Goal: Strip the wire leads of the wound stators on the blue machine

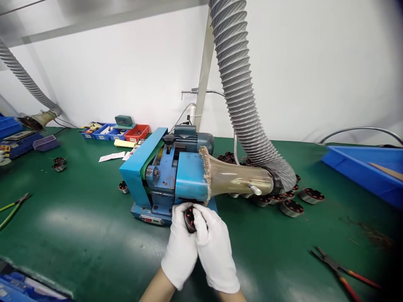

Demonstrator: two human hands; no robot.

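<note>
Both of my hands wear white gloves and meet at the front of a blue belt-driven machine (192, 174). Between them is a round motor stator (189, 219), dark inside with copper-coloured windings, tilted on edge. My left hand (182, 247) is closed around its left side. The fingers of my right hand (215, 245) are pinched at its right side and face. The stator's upper edge lies close under the machine's blue cover; whether it touches anything there is hidden. A tan funnel-shaped hood (239, 174) joins the cover's right side.
Several more stators (291, 207) stand right of the machine, under a grey duct hose (236, 84). Red-handled pliers (336, 266) lie front right, green-handled pliers (14, 207) at left. A blue tray (365, 167) stands at right; small bins (137, 133) line the back.
</note>
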